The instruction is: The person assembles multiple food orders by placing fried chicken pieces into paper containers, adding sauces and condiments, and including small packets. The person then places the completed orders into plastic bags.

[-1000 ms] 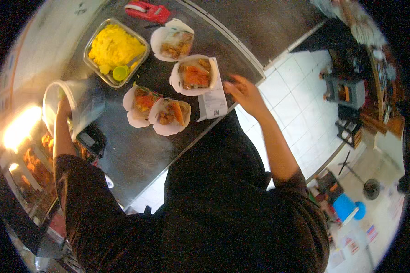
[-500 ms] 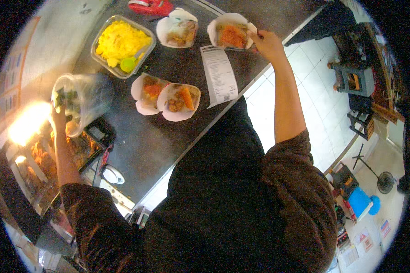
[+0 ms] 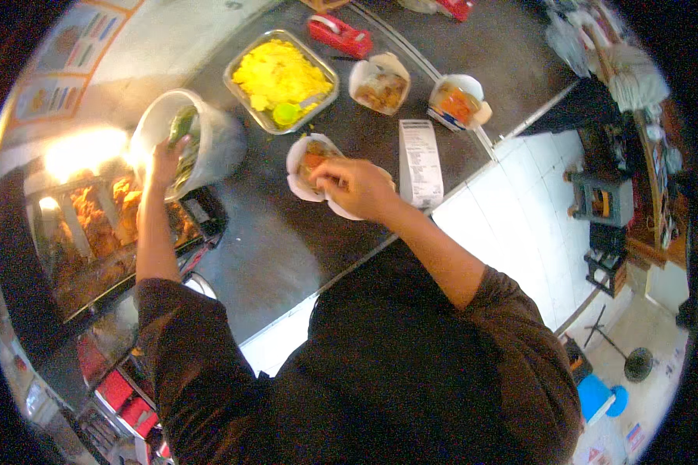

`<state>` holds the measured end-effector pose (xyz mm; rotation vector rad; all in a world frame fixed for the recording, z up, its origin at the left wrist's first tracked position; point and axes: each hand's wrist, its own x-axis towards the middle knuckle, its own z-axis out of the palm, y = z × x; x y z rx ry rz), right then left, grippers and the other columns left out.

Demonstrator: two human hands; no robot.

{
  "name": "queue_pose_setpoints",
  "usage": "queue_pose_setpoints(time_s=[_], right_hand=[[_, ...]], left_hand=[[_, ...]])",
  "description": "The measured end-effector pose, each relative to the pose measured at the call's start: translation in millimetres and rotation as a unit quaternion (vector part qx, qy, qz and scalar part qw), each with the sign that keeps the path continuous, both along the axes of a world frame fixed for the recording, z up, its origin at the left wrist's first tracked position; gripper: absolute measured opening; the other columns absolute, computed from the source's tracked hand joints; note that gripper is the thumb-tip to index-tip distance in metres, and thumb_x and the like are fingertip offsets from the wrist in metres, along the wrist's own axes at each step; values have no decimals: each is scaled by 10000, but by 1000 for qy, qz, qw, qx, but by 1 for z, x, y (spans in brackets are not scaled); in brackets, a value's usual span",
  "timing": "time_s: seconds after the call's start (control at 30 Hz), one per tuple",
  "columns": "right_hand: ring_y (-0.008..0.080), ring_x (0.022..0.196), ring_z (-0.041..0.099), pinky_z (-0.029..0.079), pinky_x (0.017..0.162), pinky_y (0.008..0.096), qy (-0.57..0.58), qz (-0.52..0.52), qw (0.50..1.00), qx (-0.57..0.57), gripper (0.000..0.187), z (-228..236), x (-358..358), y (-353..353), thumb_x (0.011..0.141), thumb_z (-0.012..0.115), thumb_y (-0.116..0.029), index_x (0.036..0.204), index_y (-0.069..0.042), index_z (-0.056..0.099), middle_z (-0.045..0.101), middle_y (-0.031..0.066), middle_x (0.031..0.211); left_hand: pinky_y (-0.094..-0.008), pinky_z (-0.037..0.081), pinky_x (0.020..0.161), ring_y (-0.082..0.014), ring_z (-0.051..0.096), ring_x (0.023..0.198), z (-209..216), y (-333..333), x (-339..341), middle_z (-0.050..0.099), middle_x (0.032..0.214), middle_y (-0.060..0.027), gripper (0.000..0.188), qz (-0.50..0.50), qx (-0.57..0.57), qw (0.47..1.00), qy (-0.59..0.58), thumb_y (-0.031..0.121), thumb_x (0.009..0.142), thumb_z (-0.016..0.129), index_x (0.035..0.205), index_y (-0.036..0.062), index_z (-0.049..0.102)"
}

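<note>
My left hand [image 3: 160, 166] reaches over the rim of a clear plastic tub [image 3: 223, 143] and in among green slices [image 3: 183, 128] that look like cucumber. Its fingertips are blurred and partly covered, so their grip cannot be made out. Over a pair of white paper food boxes [image 3: 295, 183] my right hand [image 3: 358, 188] hovers with curled, pinched fingers; anything between them is too small to see. Orange-red food [image 3: 316, 155] shows in the left box, while the hand covers most of the other. Two more food boxes, one middle [image 3: 381, 84] and one far right [image 3: 459, 103], stand beyond.
A metal tray of yellow food [image 3: 279, 74] with a green scoop [image 3: 286, 115] stands behind the boxes. A printed receipt [image 3: 421, 163] lies near the counter edge. Beyond are a red tape dispenser [image 3: 340, 36] and, at left, a lit case of fried food [image 3: 93, 225].
My right hand has left the far-right box and come back left over the near pair. My left hand has gone further into the tub. The whole view has shifted.
</note>
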<state>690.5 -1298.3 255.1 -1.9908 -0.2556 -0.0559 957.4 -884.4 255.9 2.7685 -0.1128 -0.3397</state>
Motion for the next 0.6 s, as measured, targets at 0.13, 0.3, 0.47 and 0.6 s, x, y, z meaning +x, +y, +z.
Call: queue_pose_setpoints(time_s=[0.13,0.3,0.47,0.6], right_hand=[[211,786,716,565,779,349,19,55,996,60,155,21,21,43,959,676,-158,1068,-55,717,754,77,966],[143,888,668,535,786,299,50,-71,970,226,190,68,77,80,953,692,-148,1132,-84,703,724,24,1127],[126,922,643,515,792,287,49,118,978,163,206,91,89,91,948,711,-154,1131,-64,684,687,17,1146],[124,876,657,517,760,288,121,160,976,79,177,62,46,82,964,697,-164,1103,-56,681,692,33,1098]], left_hand=[[-371,467,655,-175,522,679,13,-2,-7,604,731,-38,498,61,-107,992,11,511,975,657,1110,37,727],[-337,504,835,-199,618,913,78,-53,-70,684,1033,-113,936,197,-199,955,-95,672,823,743,1368,-67,563],[-255,520,720,-68,628,799,93,-110,-187,713,911,23,271,4,-453,891,38,233,857,837,1048,73,729],[-199,410,475,-22,537,601,52,-111,-246,641,780,61,288,116,-513,817,237,211,866,832,1100,111,697]])
